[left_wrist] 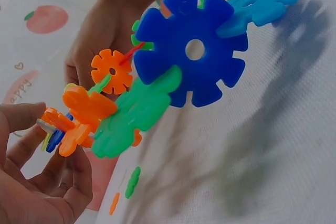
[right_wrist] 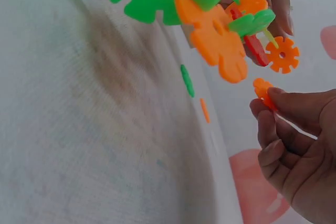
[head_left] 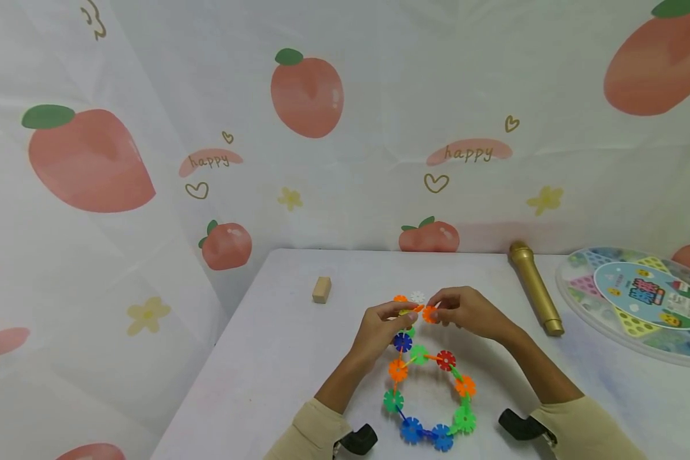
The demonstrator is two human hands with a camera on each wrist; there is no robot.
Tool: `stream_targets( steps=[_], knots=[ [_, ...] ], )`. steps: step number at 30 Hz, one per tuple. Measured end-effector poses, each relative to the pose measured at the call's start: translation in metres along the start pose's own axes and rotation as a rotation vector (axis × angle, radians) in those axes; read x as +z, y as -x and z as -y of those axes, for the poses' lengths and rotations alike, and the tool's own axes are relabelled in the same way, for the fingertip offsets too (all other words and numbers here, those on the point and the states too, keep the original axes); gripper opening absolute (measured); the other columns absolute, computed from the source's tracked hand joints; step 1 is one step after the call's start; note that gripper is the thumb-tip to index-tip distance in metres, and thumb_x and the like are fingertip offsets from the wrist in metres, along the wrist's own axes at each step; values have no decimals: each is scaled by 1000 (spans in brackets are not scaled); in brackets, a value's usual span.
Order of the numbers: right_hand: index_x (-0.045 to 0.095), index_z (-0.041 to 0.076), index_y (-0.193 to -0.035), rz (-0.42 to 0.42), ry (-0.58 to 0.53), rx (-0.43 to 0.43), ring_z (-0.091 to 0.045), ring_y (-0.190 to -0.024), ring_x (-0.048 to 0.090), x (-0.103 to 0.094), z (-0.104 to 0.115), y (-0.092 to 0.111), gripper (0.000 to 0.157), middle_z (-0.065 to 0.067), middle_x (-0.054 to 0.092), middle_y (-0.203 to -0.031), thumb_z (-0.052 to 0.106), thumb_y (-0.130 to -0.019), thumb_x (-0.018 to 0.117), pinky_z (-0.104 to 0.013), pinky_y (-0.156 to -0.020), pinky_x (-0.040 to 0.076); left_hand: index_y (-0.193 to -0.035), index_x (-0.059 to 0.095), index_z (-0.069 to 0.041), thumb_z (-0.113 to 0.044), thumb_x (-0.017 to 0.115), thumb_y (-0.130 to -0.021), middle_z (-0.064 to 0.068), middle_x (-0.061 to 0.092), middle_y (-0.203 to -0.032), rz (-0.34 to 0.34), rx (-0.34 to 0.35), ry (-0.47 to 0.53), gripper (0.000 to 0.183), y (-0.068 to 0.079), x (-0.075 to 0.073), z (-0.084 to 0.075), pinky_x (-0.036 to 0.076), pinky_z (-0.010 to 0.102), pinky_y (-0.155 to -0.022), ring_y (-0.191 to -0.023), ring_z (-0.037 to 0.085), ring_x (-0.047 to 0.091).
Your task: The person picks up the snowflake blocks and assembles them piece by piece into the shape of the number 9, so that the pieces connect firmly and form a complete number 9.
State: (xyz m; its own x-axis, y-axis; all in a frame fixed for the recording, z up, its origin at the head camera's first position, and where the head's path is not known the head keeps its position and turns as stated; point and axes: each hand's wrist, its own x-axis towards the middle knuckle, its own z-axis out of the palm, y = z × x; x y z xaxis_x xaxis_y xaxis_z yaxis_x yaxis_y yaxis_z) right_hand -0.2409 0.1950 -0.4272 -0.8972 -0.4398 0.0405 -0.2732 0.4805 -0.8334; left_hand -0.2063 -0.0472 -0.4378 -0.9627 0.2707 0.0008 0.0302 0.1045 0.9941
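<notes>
A ring of linked snowflake discs, in blue, green, orange and red, hangs toward me between the forearms. My left hand grips the far end of this chain, where orange and other coloured discs cluster at the fingertips. Thumb and forefinger of my right hand pinch a single orange snowflake disc, held close beside that end. In the right wrist view a small gap separates this disc from the orange disc on the chain. A large dark blue disc fills the middle of the left wrist view.
Past the hands lie a white disc and an orange disc. A wooden block stands at the far left of the white table. To the right are a gold microphone and a round game board.
</notes>
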Motion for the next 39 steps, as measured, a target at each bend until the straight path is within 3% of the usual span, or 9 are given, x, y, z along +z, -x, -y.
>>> stream_targets(
  steps=[11,18,27,30,36,39],
  knots=[
    [73,5,-117,-34,-89,-7,-46,-85,68,-7,9,7,21,-21,76,-93,20,-104,68,-37,-68,59,-119,82,-18,-30,70,-104,-1,75,-107,-11,24,12,23,0,0,-1,53,25,-73,-91,14,66],
    [72,0,-122,-60,-145,2,-48,-87,68,-9,10,7,25,-16,77,-95,16,-105,66,-31,-70,60,-120,82,-18,-34,72,-103,-1,78,-110,-6,11,30,26,0,-1,1,57,28,-77,-95,14,69],
    [72,-1,-123,-60,-172,-7,-48,-85,68,-6,12,7,29,-28,73,-97,21,-104,70,-35,-72,62,-117,83,-17,-34,72,-102,2,81,-106,-6,12,32,25,-1,0,2,56,27,-76,-94,14,72],
    [72,-1,-124,-63,-173,-8,-48,-86,68,-5,13,8,27,-24,75,-96,17,-104,68,-37,-73,63,-116,83,-15,-31,73,-102,3,82,-105,-10,16,45,24,-1,1,1,57,25,-77,-94,20,74],
    [74,-1,-122,-75,-159,-20,-46,-83,69,-4,16,9,25,-18,76,-92,14,-103,67,-33,-71,63,-110,85,-9,-23,76,-100,10,81,-98,-36,49,90,19,0,2,1,56,21,-76,-95,45,70],
    [76,-2,-120,-86,-158,-35,-43,-80,70,-3,18,9,25,-15,77,-89,15,-102,69,-31,-69,62,-109,85,-8,-22,77,-100,11,81,-98,-47,49,89,18,-1,2,1,59,22,-81,-98,45,72]
  ],
)
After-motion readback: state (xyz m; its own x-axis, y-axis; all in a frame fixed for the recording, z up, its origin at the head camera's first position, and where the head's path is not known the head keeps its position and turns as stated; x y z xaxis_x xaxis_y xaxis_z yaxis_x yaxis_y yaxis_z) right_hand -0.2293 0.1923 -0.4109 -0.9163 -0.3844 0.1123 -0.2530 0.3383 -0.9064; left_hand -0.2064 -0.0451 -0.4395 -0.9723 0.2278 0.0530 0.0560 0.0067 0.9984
